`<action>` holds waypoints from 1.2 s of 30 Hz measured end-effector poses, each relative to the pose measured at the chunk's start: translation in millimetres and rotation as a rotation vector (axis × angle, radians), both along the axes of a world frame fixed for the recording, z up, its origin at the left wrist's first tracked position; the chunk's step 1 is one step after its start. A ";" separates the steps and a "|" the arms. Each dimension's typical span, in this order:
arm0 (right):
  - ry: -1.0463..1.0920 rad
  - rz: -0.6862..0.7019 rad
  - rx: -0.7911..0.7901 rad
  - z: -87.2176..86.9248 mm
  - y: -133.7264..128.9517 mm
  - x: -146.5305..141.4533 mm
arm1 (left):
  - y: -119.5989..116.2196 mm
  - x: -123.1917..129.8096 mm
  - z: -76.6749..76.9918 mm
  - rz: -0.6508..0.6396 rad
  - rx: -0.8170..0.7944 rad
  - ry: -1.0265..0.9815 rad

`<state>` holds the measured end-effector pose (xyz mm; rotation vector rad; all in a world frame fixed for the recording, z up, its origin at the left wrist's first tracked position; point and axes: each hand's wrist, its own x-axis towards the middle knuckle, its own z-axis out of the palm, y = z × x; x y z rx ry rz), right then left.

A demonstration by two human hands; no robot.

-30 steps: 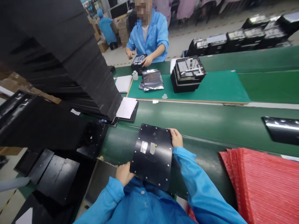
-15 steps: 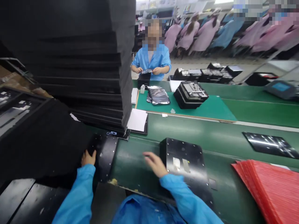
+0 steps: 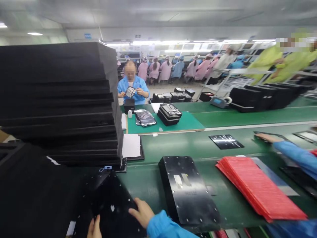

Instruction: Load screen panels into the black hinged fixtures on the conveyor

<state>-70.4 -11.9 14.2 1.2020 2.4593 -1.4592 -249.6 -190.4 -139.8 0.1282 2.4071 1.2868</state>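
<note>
A black studded panel (image 3: pixel 111 195) lies tilted at the lower left, close to the tall stack of black foam sheets (image 3: pixel 56 99). My left hand (image 3: pixel 94 227) grips its lower part, fingers pointing up. At its right edge rests my right hand (image 3: pixel 142 212), thumb over the panel and fingers at the side. To the right, a black box with studs (image 3: pixel 188 188) and two pale stickers stands on the green bench (image 3: pixel 148 168), apart from my hands.
Red sheets (image 3: pixel 257 185) lie at the right, where another person's sleeve (image 3: pixel 297 155) reaches in. A person in blue (image 3: pixel 132 86) sits opposite, handling a small part. White paper (image 3: pixel 131 145) and a glossy black sheet (image 3: pixel 226 141) lie on the bench.
The view has risen and swung right. My right hand has moved left onto the panel, which now sits raised and turned between both hands. A person's arm has appeared at the right.
</note>
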 end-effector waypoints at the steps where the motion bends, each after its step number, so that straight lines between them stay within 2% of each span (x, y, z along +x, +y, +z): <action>1: 0.025 -0.026 0.029 11.6 7.2 21.2 | 17.2 14.4 9.0 -0.025 0.023 -0.057; 4: 0.084 -0.211 0.092 34.5 33.6 97.5 | 81.0 75.5 46.7 -0.156 0.201 -0.186; 8: 0.204 -0.437 0.088 39.5 70.6 193.9 | 170.0 155.7 94.7 -0.369 0.381 -0.204; 10: 0.217 -0.528 0.139 33.7 87.0 227.8 | 203.8 182.5 106.2 -0.454 0.405 -0.141; 13: 0.152 -0.620 0.343 14.5 106.9 257.5 | 235.6 206.6 107.3 -0.541 0.369 0.070; 15: 0.149 -0.614 0.331 -3.0 115.4 266.3 | 245.9 214.0 103.8 -0.574 0.312 0.226; 17: 0.229 -0.568 0.183 -18.9 121.0 271.5 | 248.9 216.4 103.6 -0.593 0.250 0.329; 19: 0.333 -0.482 0.037 -27.8 129.1 278.8 | 246.8 217.0 110.1 -0.573 0.165 0.430; 21: 0.379 -0.406 -0.034 -28.6 146.5 291.1 | 243.0 221.5 122.4 -0.583 0.071 0.572; 22: 0.347 -0.387 -0.019 -27.3 159.7 298.8 | 241.7 227.0 129.3 -0.641 0.031 0.648; 24: 0.169 -0.345 0.096 -25.9 191.9 314.9 | 242.4 246.4 140.9 -0.855 -0.026 0.764; 26: -0.046 -0.218 0.248 -30.1 223.6 329.2 | 247.7 274.6 146.8 -1.041 -0.083 0.839; 27: -0.113 -0.127 0.296 -34.4 236.1 335.2 | 251.5 289.6 147.6 -1.061 -0.128 0.878; 29: -0.134 -0.013 0.352 -44.6 250.9 344.9 | 258.7 315.4 146.5 -0.999 -0.218 0.959; 30: -0.106 -0.029 0.383 -48.5 253.2 348.4 | 261.3 324.3 145.2 -0.961 -0.250 0.994; 32: -0.020 -0.147 0.443 -49.5 249.7 351.8 | 263.5 332.3 142.9 -0.931 -0.288 1.057; 34: 0.060 -0.188 0.492 -38.3 240.0 348.8 | 262.3 330.2 141.7 -0.958 -0.294 1.132; 36: 0.057 -0.064 0.536 -16.6 229.6 339.0 | 259.6 324.5 142.5 -0.991 -0.290 1.211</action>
